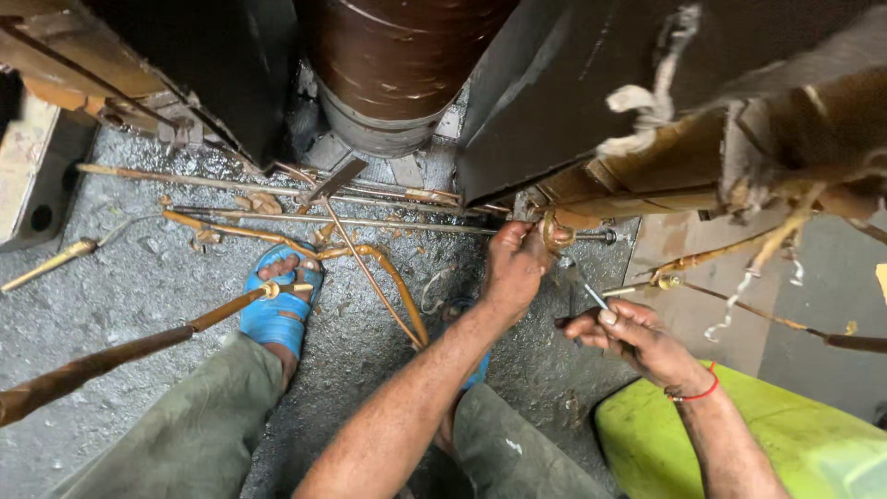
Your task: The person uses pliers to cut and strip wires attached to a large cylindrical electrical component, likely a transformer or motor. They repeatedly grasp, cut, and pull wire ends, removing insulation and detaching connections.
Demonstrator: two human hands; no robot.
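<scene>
Lead (pixel 555 231), copper-coloured, curled, sticks out at the lower edge of the dark housing (pixel 554 111), just left of centre-right in view. Left hand (pixel 513 268) grips it, fingers clamped round the lead, knuckles up, forearm running down to frame bottom. Right hand (pixel 628 334) sits just right and below, fingers pinched together on a thin metal tool (pixel 595 297), tip pointing up-left toward the lead; tip near it, can't tell if touching. Red band (pixel 699 395) on right wrist.

Brown winding (pixel 397 55), cylindrical, stands top centre betw. two dark housings. Long thin rods (pixel 370 222) lie across the floor (pixel 92 305) under it, w/ bent copper strips (pixel 388 268) crossing them. Floor grey, gritty, scraps scattered. Foot in blue sandal (pixel 277 310) rests left of centre, toes near the rods; olive trouser legs at bottom. Another long rod (pixel 120 356) runs diag. from lower left up to the sandal. Lime-green stool (pixel 767 434) at bottom right, under right forearm. White cloth ties (pixel 647 102) hang off the right housing; more insulated leads (pixel 739 314) run out to the right, well apart from the hands.
</scene>
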